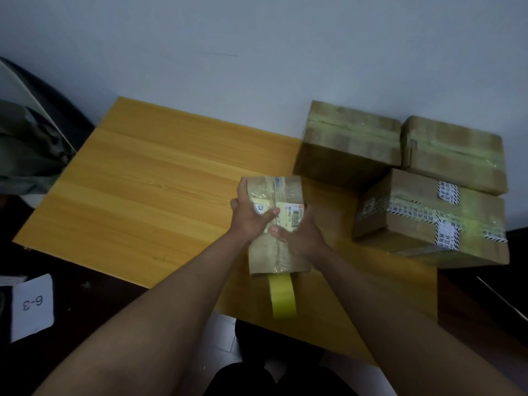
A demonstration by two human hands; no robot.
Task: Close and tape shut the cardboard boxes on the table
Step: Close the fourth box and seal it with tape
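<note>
While both hands sit on the small box (275, 224), I log it as near the table's (143, 181) front edge, right of centre, long axis running away from me toward the wall, short end facing my body

Left hand (251, 218): fingers hooked over the box's left edge, thumb laid across the top toward the centre seam. I judge it is there to pin the flaps flat

Right hand (297, 238): palm against the right side of the top, thumb near the seam, fingers wrapped round the far side and mostly hidden. Both hands grasp the box, neither released

Tape roll (283, 295): yellow, standing on edge just at the near end of the box, touching or almost touching it; cannot tell whether a strip runs from it onto the box. Placement suggests it is parked within reach along the seam line

Glossy film shows on the far part of the top, so some tape is probably already on

Three larger boxes (428, 224) stacked at the right rear, taped, kept apart from the working spot

Blur is heavy; labels unreadable
</note>
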